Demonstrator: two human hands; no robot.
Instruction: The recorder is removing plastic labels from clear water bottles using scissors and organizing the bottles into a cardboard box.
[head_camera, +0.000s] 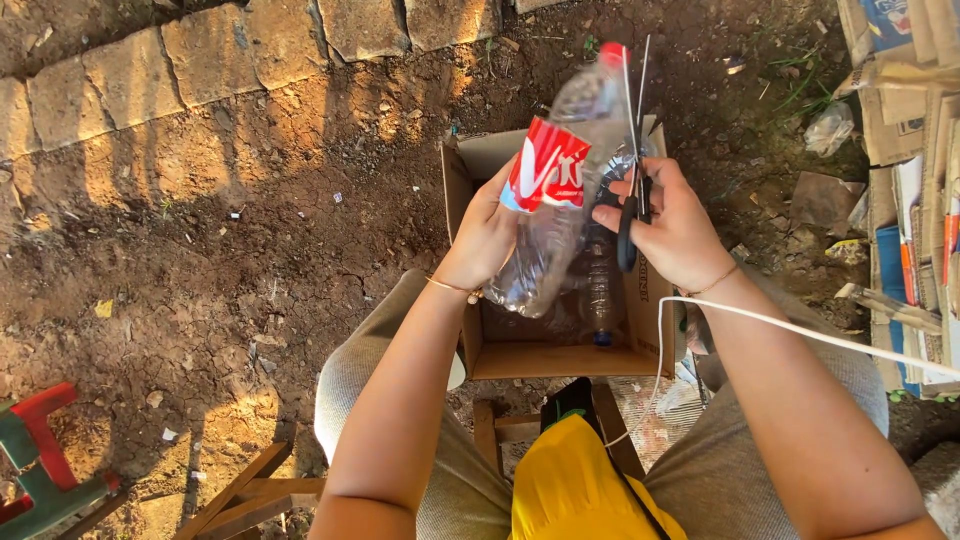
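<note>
A: Where is the label?
B: We see a red-and-white label (545, 168) hanging loose on the clear bottle (560, 200), above the open cardboard box (560, 360).
A: And the hands?
B: Our left hand (487, 235) grips the bottle; our right hand (672, 225) holds black scissors (634, 150), blades parted.

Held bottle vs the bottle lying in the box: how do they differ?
The held bottle is up in the air, gripped by the left hand; the box bottle lies loose in the cardboard box. The held bottle has a red-and-white label and a red cap; the box bottle shows no label and a blue end. The held bottle sits in sunlight beside the scissors in the right hand; the box bottle is in shade. Both are clear plastic.
</note>
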